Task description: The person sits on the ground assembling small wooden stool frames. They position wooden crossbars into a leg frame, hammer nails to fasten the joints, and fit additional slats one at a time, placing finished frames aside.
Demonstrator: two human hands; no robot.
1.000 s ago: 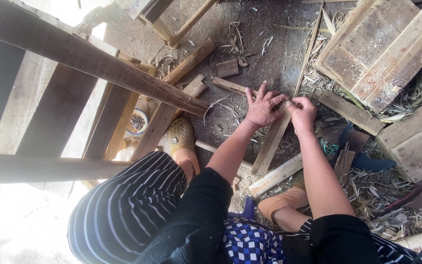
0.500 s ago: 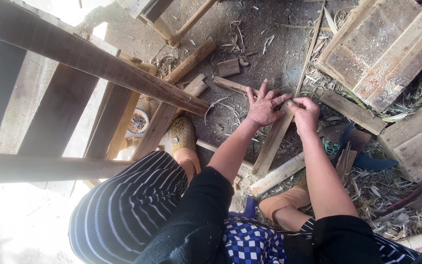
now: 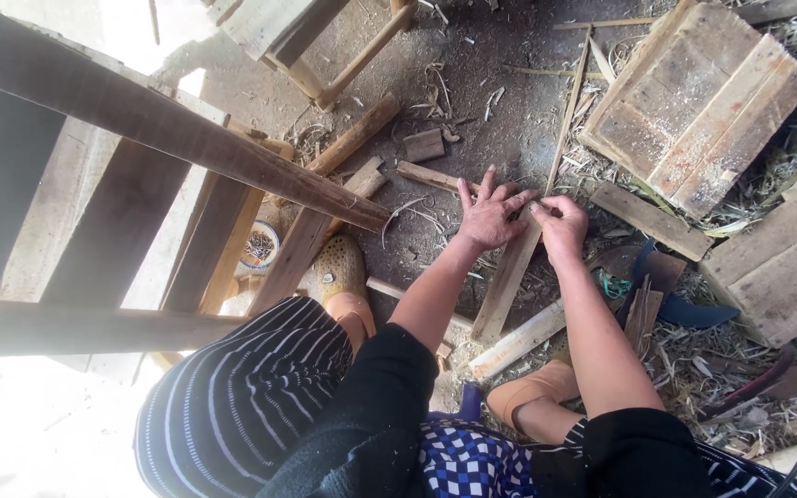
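Observation:
My left hand (image 3: 491, 214) lies flat with its fingers spread on the upper end of a narrow wooden slat (image 3: 507, 286) that rests on the dirt ground. My right hand (image 3: 562, 224) is closed just to the right of it, at the same end of the slat. Its fingertips pinch a small thin object that I cannot make out. A long thin stick (image 3: 569, 111) runs from the hands towards the top of the view. A second, paler slat (image 3: 520, 339) lies across below, near my tan shoe (image 3: 528, 395).
Two board panels (image 3: 694, 111) (image 3: 777, 267) lie on the right among shavings and straw. A heavy wooden frame (image 3: 140, 120) fills the left. Round sticks (image 3: 352, 138), small offcuts (image 3: 424, 146), a little round tin (image 3: 258, 247) and a blue object (image 3: 684, 309) lie around.
Both hands have stayed on the slat's end. Only the fingers shift slightly.

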